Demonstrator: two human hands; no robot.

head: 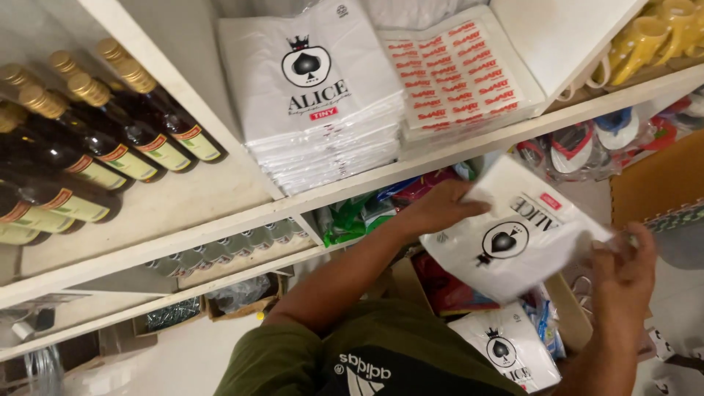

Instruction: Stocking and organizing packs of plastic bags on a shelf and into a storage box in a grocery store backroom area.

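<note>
A flat white packet of plastic bags [513, 235] with a black spade emblem hangs in front of the shelf, held by both hands. My left hand [440, 207] grips its upper left edge. My right hand [625, 265] pinches its right corner. Above, on the white shelf [220, 220], a stack of the same white packets [315, 95] lies beside a stack of white packets with red print [458, 73]. Another matching packet [510, 345] rests in a cardboard box [568, 315] below.
Dark glass bottles with gold caps [95, 139] lie in rows at the shelf's left. Yellow mugs [653, 37] stand at top right. Green and red packets [367, 213] fill the lower shelf; a row of small cans [227, 246] sits left of them.
</note>
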